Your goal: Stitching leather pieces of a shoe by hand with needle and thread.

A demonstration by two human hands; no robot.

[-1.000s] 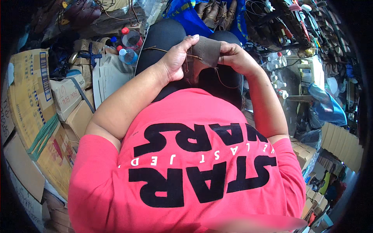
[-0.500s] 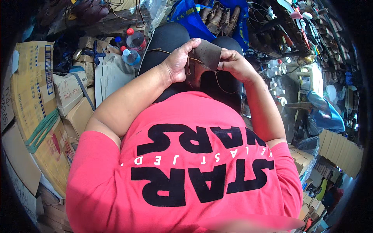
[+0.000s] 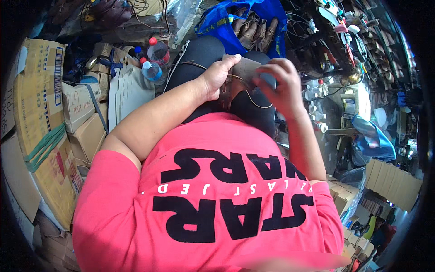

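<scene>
Cartons (image 3: 38, 109) crowd our left edge; ahead, a bag (image 3: 214, 21) holds shoes (image 3: 248, 36). Our left hand (image 3: 218, 78) grips leather (image 3: 245, 69); whether the right hand (image 3: 284, 86) beside it grasps anything, we cannot tell.

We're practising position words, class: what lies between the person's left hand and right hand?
In the head view, a brown leather piece and thin cord lie between the left hand and the right hand.

The leather (image 3: 246, 70), greyish-brown at the top and redder below, is held over the lap (image 3: 199, 55) toward its far edge. It is crossed by thin tan cord (image 3: 236, 77), slackly curved at the right.
</scene>
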